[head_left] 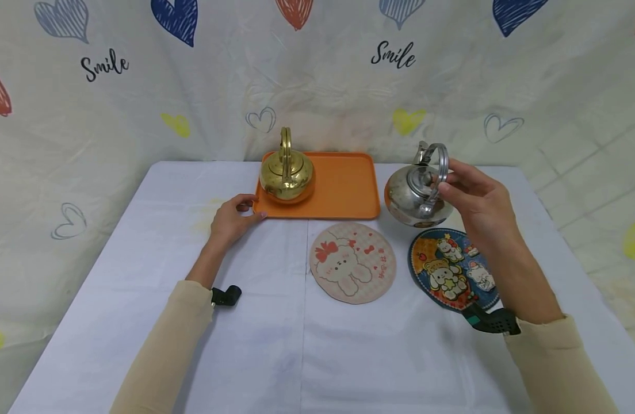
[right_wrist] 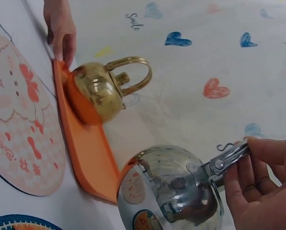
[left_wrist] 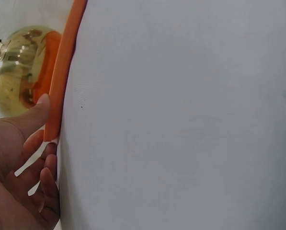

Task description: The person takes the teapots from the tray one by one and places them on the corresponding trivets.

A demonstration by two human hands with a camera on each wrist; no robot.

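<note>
A shiny silver kettle (head_left: 418,195) is just right of the orange tray (head_left: 345,187). My right hand (head_left: 480,201) grips its upright handle, thumb on one side and fingers on the other, as the right wrist view shows. On the left half of the tray stands a gold kettle (head_left: 287,175), its handle up. My left hand (head_left: 232,221) pinches the tray's near left corner. In the left wrist view the thumb (left_wrist: 37,115) lies on the tray's rim, with the other fingers at its side and underneath.
Nearer to me lie two round mats: a pink one with a bunny (head_left: 354,264) and a dark blue one with cartoon animals (head_left: 444,273), partly behind my right wrist. A white cloth (head_left: 276,356) covers the table. Behind it hangs a curtain with hearts (head_left: 328,75).
</note>
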